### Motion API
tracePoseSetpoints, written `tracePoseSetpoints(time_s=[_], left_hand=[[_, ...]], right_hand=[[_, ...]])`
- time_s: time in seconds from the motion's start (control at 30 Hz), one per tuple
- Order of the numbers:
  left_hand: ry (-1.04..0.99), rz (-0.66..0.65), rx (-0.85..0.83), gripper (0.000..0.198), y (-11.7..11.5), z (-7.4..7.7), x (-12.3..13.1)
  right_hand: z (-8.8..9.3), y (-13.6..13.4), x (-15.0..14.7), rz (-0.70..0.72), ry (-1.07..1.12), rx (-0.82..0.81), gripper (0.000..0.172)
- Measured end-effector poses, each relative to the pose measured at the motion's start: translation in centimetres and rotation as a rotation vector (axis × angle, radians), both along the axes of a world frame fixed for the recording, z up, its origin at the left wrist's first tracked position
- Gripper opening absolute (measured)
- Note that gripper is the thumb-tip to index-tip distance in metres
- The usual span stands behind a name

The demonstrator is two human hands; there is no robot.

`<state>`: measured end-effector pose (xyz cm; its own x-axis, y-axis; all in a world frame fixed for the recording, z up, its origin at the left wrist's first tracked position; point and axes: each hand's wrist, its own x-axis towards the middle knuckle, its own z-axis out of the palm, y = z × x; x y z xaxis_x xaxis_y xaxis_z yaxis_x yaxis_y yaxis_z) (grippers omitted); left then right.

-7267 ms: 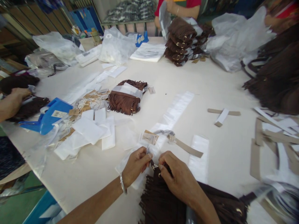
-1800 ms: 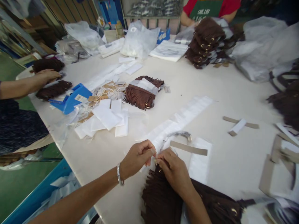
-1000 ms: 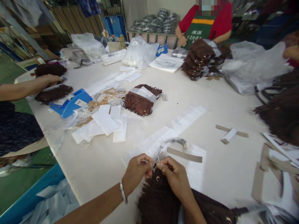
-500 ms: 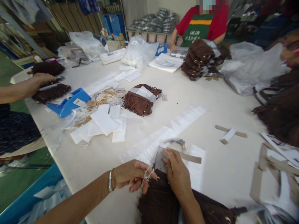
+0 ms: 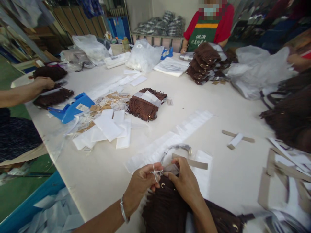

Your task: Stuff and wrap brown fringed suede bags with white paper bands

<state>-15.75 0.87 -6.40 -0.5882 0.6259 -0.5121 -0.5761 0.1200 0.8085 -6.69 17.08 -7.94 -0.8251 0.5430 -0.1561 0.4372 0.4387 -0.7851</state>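
A dark brown fringed bag (image 5: 165, 210) with gold eyelets lies at the table's near edge. My left hand (image 5: 142, 181), with a silver bangle at its wrist, is closed at the bag's upper edge and pinches a thin white string (image 5: 155, 174). Thumb and fingers of my right hand (image 5: 187, 181) are closed on a greyish, translucent wrapped piece (image 5: 171, 169) at the same edge; its kind is unclear. Beyond my fingers curves a strap in clear wrapping (image 5: 181, 147). A grey-brown strip (image 5: 194, 162) lies under the right fingertips' far side, over a white sheet (image 5: 205, 178).
Mid-table lies another fringed bag (image 5: 144, 105) beside white cards (image 5: 109, 124), tangled tags and a blue tape dispenser (image 5: 73, 108). Card strips (image 5: 279, 174) are heaped at right. Co-workers' arms (image 5: 29, 90) show at left and far right; a person in a green apron (image 5: 202, 34) stands opposite.
My left hand has moved up and right to meet my right fingers, bringing the string to the bag's upper edge. The right hand has turned into a pinch.
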Motion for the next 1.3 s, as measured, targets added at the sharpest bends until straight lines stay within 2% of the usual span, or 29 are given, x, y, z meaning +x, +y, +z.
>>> tracePoseSetpoints(time_s=[0.13, 0.2, 0.37, 0.47, 0.53, 0.6, 0.67, 0.8, 0.87, 0.97, 1.03, 1.13, 1.2, 1.27, 1.3], left_hand=[[0.100, -0.013, -0.068, 0.065, 0.0, -0.2, 0.8], [0.121, -0.010, -0.083, 0.071, 0.1, 0.0, 1.0], [0.168, 0.041, -0.101, 0.073, 0.4, 0.4, 1.2], [0.203, 0.083, -0.112, 0.069, 0.5, 0.1, 1.4], [0.248, 0.054, -0.137, 0.063, 0.3, 0.0, 1.3], [0.376, -0.006, -0.191, 0.051, 0.0, 0.1, 0.9], [0.612, -0.106, -0.253, 0.039, -0.4, 0.6, 0.2], [1.048, -0.436, -0.306, 0.038, -1.0, 1.7, -1.7], [1.125, -0.552, -0.299, 0.042, -1.1, 2.2, -2.4], [1.131, -0.616, -0.256, 0.043, -1.3, 2.4, -2.8], [1.091, -0.557, -0.234, 0.031, -1.5, 2.3, -2.8], [0.854, -0.273, -0.215, 0.020, -2.1, 1.9, -2.9], [0.601, -0.027, -0.192, 0.025, -2.5, 1.7, -3.6], [0.410, 0.193, -0.135, 0.028, -3.2, 1.9, -4.7], [0.365, 0.272, -0.105, 0.029, -3.8, 2.0, -5.3]], right_hand=[[0.9, -0.3, 0.4, 0.080, 0.041, -0.282, 0.033], [1.5, -0.5, 0.5, 0.127, 0.112, -0.341, 0.034], [2.5, -0.8, 0.2, 0.176, 0.215, -0.203, 0.027], [2.7, -1.4, 0.1, 0.234, 0.277, -0.086, 0.031], [2.7, -2.0, 0.1, 0.291, 0.289, -0.012, 0.034], [2.9, -2.5, 0.1, 0.346, 0.269, 0.015, 0.036], [3.1, -2.9, 0.1, 0.376, 0.260, -0.027, 0.038], [4.0, -2.6, 0.2, 0.390, 0.280, -0.242, 0.032], [4.2, -2.3, 0.1, 0.412, 0.289, -0.372, 0.026], [3.8, -2.2, -0.2, 0.367, 0.302, -0.534, 0.011], [2.8, -2.3, -0.5, 0.248, 0.286, -0.566, 0.017], [1.3, -2.5, -0.7, 0.093, 0.182, -0.435, 0.026], [0.7, -2.6, -0.5, 0.103, 0.103, -0.318, 0.022], [0.6, -2.7, -0.3, 0.170, 0.063, -0.245, 0.017], [0.6, -2.7, -0.2, 0.201, 0.055, -0.227, 0.022]])
